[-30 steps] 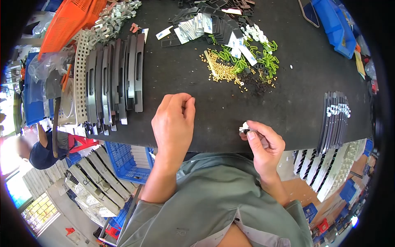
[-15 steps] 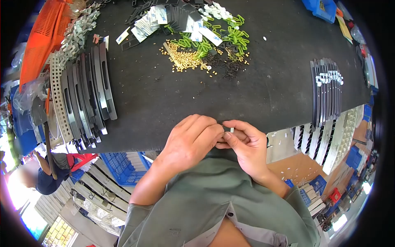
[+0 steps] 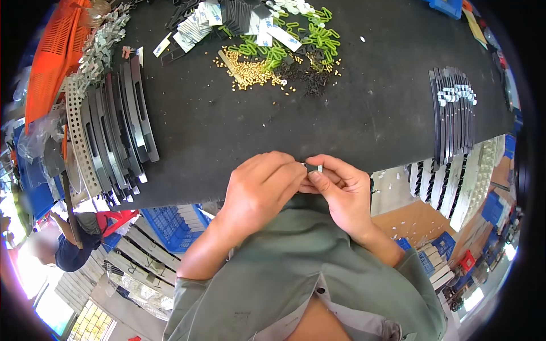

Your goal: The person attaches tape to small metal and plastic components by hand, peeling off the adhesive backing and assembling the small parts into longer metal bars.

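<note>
At the near edge of the black tabletop [image 3: 227, 128], both hands meet in front of the grey shirt. My right hand [image 3: 346, 196] pinches a small part [image 3: 319, 169] between thumb and index finger; a white tip and a bit of dark material show. My left hand [image 3: 256, 190] is closed, back of the hand up, its fingertips against the dark end of that part. What lies under the left fingers is hidden. Beyond the hands are small gold cylinders [image 3: 250, 75], green loops [image 3: 321, 41] and tiny dark pieces [image 3: 313, 82] in loose piles.
Long dark strips [image 3: 122, 128] stand in a row at left, beside small metal clips [image 3: 102, 48] and an orange basket [image 3: 51, 68]. More strips with white clips [image 3: 455, 94] lie right. White adhesive pads [image 3: 196, 28] lie at the back. A person [image 3: 79, 241] is at lower left.
The view has shifted slightly. My left fingers have drawn a little apart from the right thumb, and more of the dark end of the small part shows. The right hand keeps its pinch.
</note>
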Motion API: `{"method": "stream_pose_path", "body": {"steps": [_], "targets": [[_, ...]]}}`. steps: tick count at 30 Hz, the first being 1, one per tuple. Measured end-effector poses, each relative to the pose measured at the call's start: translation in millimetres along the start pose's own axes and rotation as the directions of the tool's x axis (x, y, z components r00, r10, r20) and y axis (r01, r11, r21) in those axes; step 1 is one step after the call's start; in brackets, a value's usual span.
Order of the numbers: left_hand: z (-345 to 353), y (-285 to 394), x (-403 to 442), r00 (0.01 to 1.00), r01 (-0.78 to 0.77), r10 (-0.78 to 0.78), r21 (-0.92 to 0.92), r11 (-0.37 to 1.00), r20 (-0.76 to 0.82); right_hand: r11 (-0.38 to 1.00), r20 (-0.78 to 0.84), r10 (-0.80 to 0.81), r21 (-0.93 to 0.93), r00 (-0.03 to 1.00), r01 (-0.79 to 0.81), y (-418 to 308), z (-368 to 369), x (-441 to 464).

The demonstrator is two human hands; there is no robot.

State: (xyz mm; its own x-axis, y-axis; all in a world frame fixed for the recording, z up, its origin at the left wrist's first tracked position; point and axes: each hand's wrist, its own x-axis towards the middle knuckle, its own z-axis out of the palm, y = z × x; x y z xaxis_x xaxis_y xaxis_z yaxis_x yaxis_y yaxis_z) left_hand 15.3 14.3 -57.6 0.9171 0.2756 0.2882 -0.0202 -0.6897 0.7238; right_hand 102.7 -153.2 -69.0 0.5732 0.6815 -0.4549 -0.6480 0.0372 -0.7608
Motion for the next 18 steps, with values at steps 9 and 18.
{"method": "stream_pose_path", "body": {"steps": [9, 18], "targets": [[-17, 14, 9, 0.992, -0.089, 0.076, 0.131, 0.987, 0.103, 0.999, -0.025, 0.001, -0.044, 1.000, -0.002, -1, 2, 1], [-16, 7, -6, 0.796, 0.595, -0.578, -0.408, 0.692, 0.180, 0.994, -0.044, 0.110, 0.020, 0.993, -0.109, -11, 3, 1]]}}
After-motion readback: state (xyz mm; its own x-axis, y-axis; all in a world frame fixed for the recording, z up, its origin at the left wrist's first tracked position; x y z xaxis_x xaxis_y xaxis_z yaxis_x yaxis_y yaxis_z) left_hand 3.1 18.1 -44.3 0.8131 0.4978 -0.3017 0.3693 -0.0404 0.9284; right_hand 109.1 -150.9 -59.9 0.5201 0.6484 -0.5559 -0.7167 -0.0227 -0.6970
